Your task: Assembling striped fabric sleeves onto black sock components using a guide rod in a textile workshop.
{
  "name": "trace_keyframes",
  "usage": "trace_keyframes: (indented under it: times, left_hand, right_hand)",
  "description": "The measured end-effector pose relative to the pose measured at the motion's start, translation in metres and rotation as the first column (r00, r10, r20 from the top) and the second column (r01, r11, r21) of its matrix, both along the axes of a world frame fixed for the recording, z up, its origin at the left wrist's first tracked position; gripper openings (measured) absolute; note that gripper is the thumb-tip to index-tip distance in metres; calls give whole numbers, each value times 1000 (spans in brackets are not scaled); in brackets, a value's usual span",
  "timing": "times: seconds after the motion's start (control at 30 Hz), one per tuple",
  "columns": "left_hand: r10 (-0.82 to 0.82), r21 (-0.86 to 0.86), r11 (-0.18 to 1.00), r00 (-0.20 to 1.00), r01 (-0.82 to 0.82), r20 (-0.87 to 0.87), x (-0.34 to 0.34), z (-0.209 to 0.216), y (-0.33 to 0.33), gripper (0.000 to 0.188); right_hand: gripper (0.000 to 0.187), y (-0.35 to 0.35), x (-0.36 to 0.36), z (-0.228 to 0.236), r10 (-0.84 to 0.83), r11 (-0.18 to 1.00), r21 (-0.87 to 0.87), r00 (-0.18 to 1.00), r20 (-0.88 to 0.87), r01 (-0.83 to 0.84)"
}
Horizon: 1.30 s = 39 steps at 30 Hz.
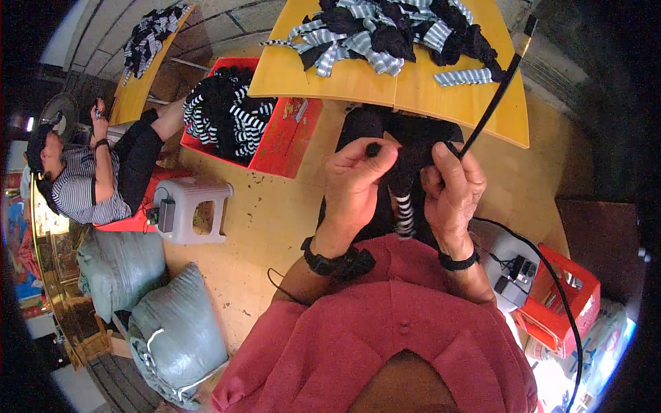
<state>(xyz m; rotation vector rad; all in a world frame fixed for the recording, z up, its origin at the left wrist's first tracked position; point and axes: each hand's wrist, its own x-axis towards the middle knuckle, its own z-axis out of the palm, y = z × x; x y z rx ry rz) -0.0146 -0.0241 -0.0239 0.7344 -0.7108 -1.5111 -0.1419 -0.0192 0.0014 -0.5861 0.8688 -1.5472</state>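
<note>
Dangling between the left hand [354,177], pinching black fabric [372,149], and curled right hand [454,191], its hold unclear, the sock [404,213] seems light, soft, best gripped at its far end.

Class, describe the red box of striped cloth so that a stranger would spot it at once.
Find the large yellow table at the top centre. Beside its lower left corner sits an open red box. Unlike the pale stool nearby, it is heaped with black-and-white striped cloth.
</note>
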Motion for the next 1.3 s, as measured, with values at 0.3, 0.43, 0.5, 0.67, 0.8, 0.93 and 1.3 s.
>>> trace_keyframes:
  times: [0.3,0.43,0.5,0.67,0.8,0.93,1.3]
  left_hand:
    - [0,130,991,957,40,-289,-10,17,-4,17]
    - [-65,103,992,997,68,-32,-11,14,-1,24]
    - [-110,120,985,987,124,-113,-4,4,-3,23]
    - [-120,136,978,960,158,-253,-3,5,-5,18]
    - [-79,163,980,970,118,-231,-6,9,-4,17]
    - [-81,179,977,978,116,-191,-5,8,-7,16]
    - [32,127,991,999,-29,-27,-6,17,-3,15]
  right_hand:
    - [8,-2,0,-5,41,999,14,957,-288,-39]
    - [10,0,-4,-7,97,991,-56,935,-341,-122]
    - [11,2,-8,-8,159,978,-92,959,-234,-185]
    - [13,4,-18,1,223,973,-40,966,-130,-229]
    - [12,4,-15,3,200,980,32,943,-267,-198]
    - [8,2,-9,1,193,975,-54,943,-271,-215]
    - [7,-1,-12,-3,202,979,32,931,-303,-202]
